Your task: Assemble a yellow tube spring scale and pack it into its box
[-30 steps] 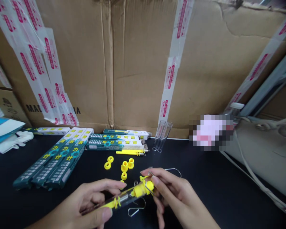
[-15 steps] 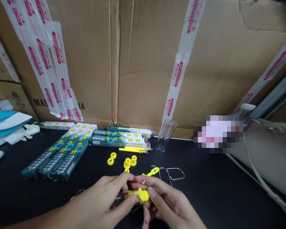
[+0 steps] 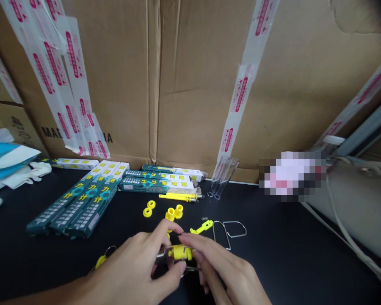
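My left hand is closed around a spring scale, a clear tube with a yellow plug in its right end. My right hand closes on that plug end from the right, fingertips against it. A bent metal wire loop shows just below the plug, partly hidden by my fingers. Beyond the hands lie a yellow slotted piece, a small spring and two D-shaped wire loops. Yellow flanged plugs and two yellow rings are farther left.
Several printed boxes lie at left and centre back. Yellow rods lie before them, and two clear tubes stand against the large carton. Blue-white packaging and gloves are far left; a grey bag is right.
The wire loop, previously raised across the yellow plug, is now lower, beneath it. My right fingers have straightened and moved over the plug end. The view has shifted slightly.
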`<state>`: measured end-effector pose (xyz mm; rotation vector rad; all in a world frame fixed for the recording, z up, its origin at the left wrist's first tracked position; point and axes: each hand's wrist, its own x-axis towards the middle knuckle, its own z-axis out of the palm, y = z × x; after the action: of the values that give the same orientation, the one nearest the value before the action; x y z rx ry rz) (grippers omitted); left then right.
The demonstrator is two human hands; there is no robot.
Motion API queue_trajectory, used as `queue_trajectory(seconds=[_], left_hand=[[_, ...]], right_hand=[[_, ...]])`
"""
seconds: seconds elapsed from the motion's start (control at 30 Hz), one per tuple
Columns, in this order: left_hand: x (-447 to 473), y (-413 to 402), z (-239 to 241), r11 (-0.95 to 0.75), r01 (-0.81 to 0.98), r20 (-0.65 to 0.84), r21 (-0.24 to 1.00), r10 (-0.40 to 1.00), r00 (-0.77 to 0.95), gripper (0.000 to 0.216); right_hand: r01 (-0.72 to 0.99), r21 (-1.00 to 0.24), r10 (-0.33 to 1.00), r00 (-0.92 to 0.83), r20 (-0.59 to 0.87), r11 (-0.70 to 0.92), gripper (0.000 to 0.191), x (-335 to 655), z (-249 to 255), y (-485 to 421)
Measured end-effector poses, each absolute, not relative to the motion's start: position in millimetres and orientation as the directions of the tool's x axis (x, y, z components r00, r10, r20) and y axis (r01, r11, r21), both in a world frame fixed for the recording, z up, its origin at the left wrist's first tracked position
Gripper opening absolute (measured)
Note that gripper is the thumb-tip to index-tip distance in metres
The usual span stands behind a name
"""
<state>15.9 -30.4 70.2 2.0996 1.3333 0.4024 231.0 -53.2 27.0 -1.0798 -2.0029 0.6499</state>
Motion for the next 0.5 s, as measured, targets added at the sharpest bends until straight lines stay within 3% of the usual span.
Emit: queue_trajectory(seconds=[0.33,0.5], left_hand=[[14.3,-26.0,71.1,-0.284,0.678,-0.109,0.678,0.873,0.475,0.018],[17.5,-29.5,71.1,-0.37,0.644,0.033,0.67,0.881,0.471,0.016]], right_hand=[[0.493,-0.619,0.791,-0.36,0.495,0.612,0.042,233.5,30.0,-54.3],[0.551,-0.627,0.832,-0.305,0.463,0.551,0.033,226.7,29.9,-57.1]])
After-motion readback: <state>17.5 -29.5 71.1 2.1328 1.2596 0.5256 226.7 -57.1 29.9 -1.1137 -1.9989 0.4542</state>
